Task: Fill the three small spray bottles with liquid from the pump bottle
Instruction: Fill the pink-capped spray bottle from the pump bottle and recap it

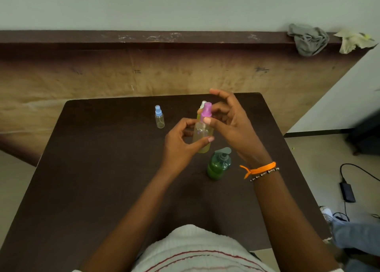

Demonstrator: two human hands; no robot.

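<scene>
My left hand [181, 142] grips the body of a small spray bottle [202, 135] that holds pale yellow-green liquid and is raised above the dark table [102, 169]. My right hand [228, 119] pinches its pink spray cap [206, 110] between thumb and fingers. Just behind it a second small bottle with a white cap [202, 104] is mostly hidden. A third small bottle with a blue cap [159, 117] stands upright and looks empty, to the left. The green pump bottle [219, 164] stands below my right wrist, about half full.
A brown panel with a dark ledge rises behind the table; a grey rag [309, 38] and a pale cloth [354, 40] lie on the ledge at the right. On the floor to the right are a black charger with cable [347, 191] and another person's leg and shoe [353, 234].
</scene>
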